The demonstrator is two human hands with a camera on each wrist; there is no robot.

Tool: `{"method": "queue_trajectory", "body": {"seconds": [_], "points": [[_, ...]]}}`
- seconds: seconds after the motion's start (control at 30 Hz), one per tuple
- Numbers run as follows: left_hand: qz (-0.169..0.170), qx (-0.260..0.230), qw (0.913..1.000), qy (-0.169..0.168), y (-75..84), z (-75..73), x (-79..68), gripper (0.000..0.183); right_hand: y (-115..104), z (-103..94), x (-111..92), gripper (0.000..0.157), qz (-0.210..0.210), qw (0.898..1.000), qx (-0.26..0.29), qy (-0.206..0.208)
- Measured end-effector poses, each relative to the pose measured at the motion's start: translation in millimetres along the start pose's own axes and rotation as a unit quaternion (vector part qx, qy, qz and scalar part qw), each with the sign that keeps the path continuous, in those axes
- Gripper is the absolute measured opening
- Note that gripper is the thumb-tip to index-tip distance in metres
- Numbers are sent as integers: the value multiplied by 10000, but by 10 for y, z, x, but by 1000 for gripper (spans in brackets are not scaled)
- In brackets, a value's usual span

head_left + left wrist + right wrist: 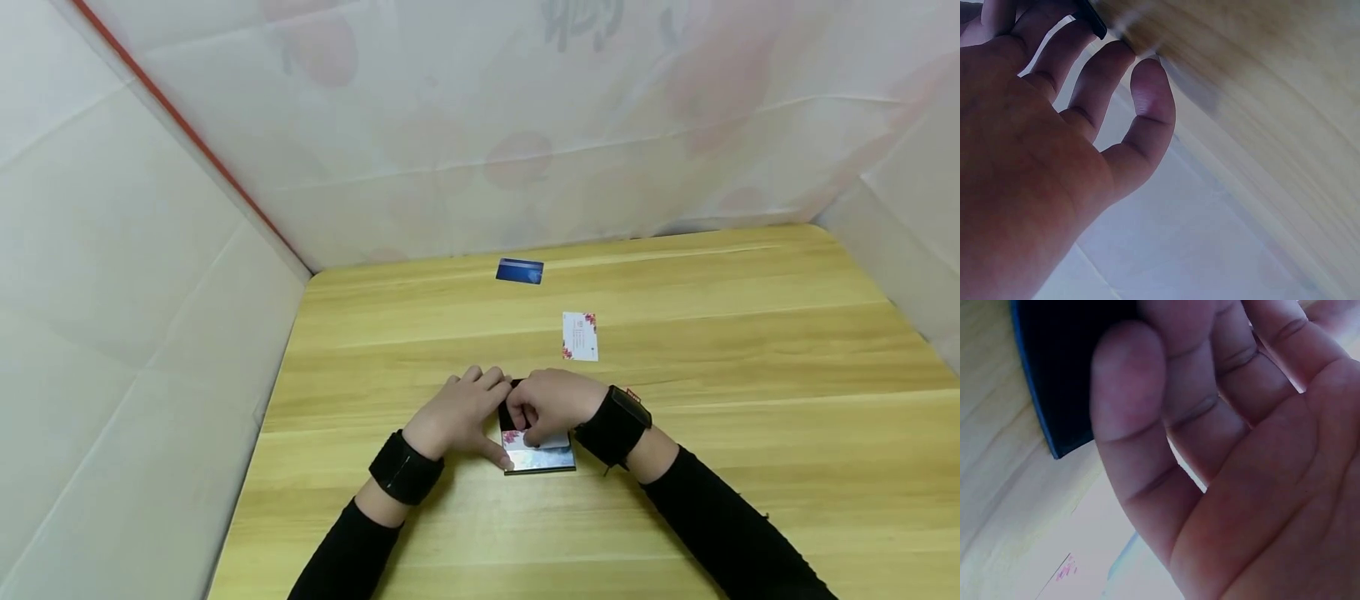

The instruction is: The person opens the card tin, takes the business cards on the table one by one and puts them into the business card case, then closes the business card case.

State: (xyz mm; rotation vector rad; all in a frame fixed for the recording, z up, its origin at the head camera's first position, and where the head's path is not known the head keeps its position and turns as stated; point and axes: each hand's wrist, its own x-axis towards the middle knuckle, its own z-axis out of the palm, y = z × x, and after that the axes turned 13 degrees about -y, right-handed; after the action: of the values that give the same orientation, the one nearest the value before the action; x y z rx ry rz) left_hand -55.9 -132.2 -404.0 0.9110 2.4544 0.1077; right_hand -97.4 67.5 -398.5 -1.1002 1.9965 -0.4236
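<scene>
A card holder lies on the table, black on its upper part, with a shiny pale-blue section below. A white card with pink flowers lies across its middle, partly hidden by the right hand. My left hand holds the holder along its left side, thumb at the lower left corner, fingers near the top. My right hand is curled over the holder, thumb and fingers pinching the flowered card. In the right wrist view the black part shows beyond the fingers. A dark edge shows by the left fingers.
Behind the hands lies another white card with red flowers. A dark-blue card sits farther back, near the far edge of the wooden table. White sheeting hangs behind the table and at both sides.
</scene>
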Motion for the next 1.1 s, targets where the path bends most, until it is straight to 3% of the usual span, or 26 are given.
{"method": "queue_trajectory", "body": {"seconds": [0.2,0.33,0.5,0.67,0.8,1.1], "points": [[4,72,9999,78,-19,11,26,107,27,-24,9,19,-121,9995,-172,235],[27,116,9999,68,-16,-1,43,104,86,-102,-45,20,-15,9967,-364,722],[11,56,10000,53,-28,-18,22,98,179,-211,-129,6,665,9830,-613,1595],[50,-59,10000,31,-17,-16,24,98,313,-272,-233,32,1428,9658,-730,2037],[58,-92,9999,44,-14,-17,23,98,394,-308,-278,46,1803,9590,-652,2088],[56,-76,9999,43,-22,-22,6,97,422,-289,-226,59,1665,9688,-511,1762]]}}
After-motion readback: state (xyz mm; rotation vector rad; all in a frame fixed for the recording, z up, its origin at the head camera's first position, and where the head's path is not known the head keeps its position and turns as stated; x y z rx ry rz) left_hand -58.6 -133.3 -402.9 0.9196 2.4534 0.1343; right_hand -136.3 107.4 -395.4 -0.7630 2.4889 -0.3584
